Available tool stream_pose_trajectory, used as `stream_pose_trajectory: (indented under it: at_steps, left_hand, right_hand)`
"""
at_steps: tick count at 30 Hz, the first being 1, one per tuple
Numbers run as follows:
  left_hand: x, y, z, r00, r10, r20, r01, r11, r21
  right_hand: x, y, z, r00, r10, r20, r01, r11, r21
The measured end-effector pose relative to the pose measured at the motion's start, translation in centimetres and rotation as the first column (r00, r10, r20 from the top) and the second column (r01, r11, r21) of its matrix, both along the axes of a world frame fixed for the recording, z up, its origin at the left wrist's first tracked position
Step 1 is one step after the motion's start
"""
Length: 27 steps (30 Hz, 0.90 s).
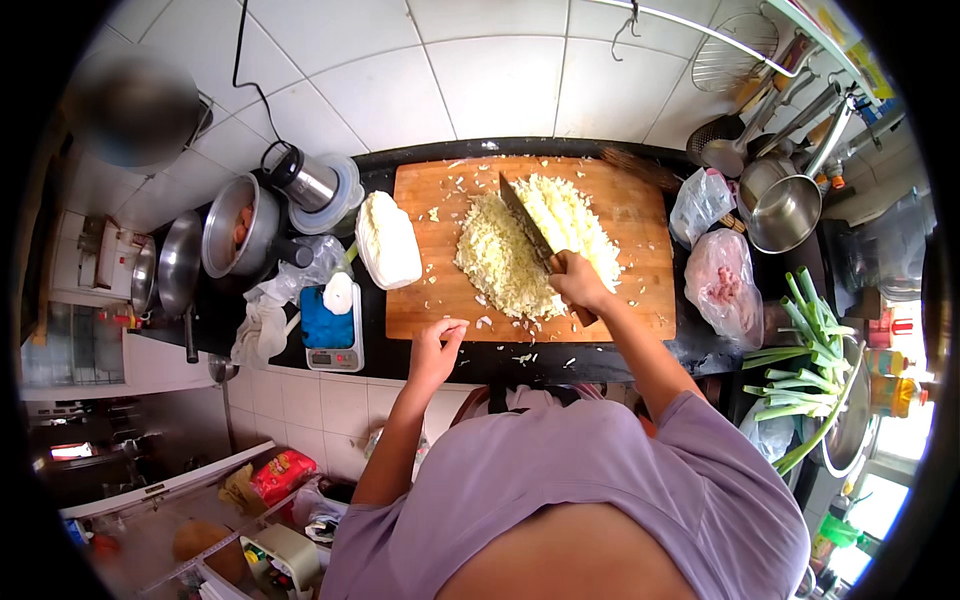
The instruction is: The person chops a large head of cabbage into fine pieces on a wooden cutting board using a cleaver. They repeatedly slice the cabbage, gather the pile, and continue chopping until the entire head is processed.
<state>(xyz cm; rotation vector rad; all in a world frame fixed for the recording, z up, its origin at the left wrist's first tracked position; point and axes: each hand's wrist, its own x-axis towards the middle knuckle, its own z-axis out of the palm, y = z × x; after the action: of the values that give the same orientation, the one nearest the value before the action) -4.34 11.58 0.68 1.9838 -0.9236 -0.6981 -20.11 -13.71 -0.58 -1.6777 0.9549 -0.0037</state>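
Observation:
My right hand grips the handle of a cleaver-like kitchen knife. Its dark blade lies across a broad heap of finely chopped pale cabbage, with chopped pieces on both sides of it. The heap sits in the middle of a wooden cutting board. Near the board's front left edge, my left hand holds nothing, its fingers partly bent and the thumb apart from them. A white, cloth-like folded bundle rests at the board's left edge. Loose cabbage bits are scattered over the board.
Left of the board stand a digital kitchen scale, a steel blender-like appliance and a metal pot. On the right lie a plastic bag of raw minced meat, green onions and a steel saucepan. A tiled wall rises behind.

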Motion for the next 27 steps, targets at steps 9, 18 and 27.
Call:
stream_pose_trajectory:
  at_steps: [9, 18, 27]
  left_hand:
    - [-1.1, 2.1, 0.1, 0.995, 0.096, -0.002, -0.096, 0.995, 0.032]
    - [0.0, 2.9, 0.1, 0.985, 0.175, 0.003, -0.175, 0.985, -0.001]
    - [0.1, 2.1, 1.2, 0.984, 0.167, 0.069, -0.167, 0.986, -0.011]
  right_hand:
    - [-9.0, 1.0, 4.4, 0.93, 0.364, -0.052, -0.362, 0.885, -0.293]
    - [-4.8, -4.1, -0.9, 0.691, 0.701, -0.177, -0.723, 0.666, -0.184]
    - [-1.5, -8.1, 3.7, 0.683, 0.596, -0.421, -0.722, 0.466, -0.511]
